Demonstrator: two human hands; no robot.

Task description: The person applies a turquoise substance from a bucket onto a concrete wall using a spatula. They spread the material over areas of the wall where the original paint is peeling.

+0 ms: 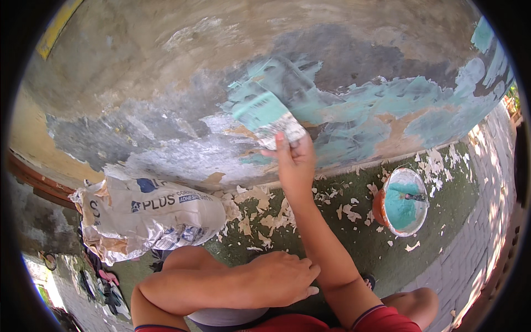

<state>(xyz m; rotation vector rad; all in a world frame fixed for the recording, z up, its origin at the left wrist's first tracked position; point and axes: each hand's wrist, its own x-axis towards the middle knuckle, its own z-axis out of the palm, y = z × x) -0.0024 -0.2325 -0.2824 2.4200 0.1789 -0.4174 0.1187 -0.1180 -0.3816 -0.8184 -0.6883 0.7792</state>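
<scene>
In my right hand [293, 157] is a wide, flat putty scraper [268, 119], thumb pressed on its white-crusted end. Its blurred blade carries teal paste and lies against the wall [188, 83]. Around it a teal smeared patch [354, 119] runs along the lower wall to the right, over grey and bare plaster. My left hand [285, 279] rests above my lap beside my right forearm, fingers curled in, with nothing showing in them. To the right stands an orange bucket [378, 207] with teal paste [401, 213] inside and a dark-handled tool [414, 197] leaning in it.
A crumpled pale paper sack [166, 213] lies at the wall's foot on the left. Flaked paint chips [260, 196] litter the green ground [343, 229]. Grey paving [464, 265] borders it on the right. Footwear [109, 290] lies at the lower left.
</scene>
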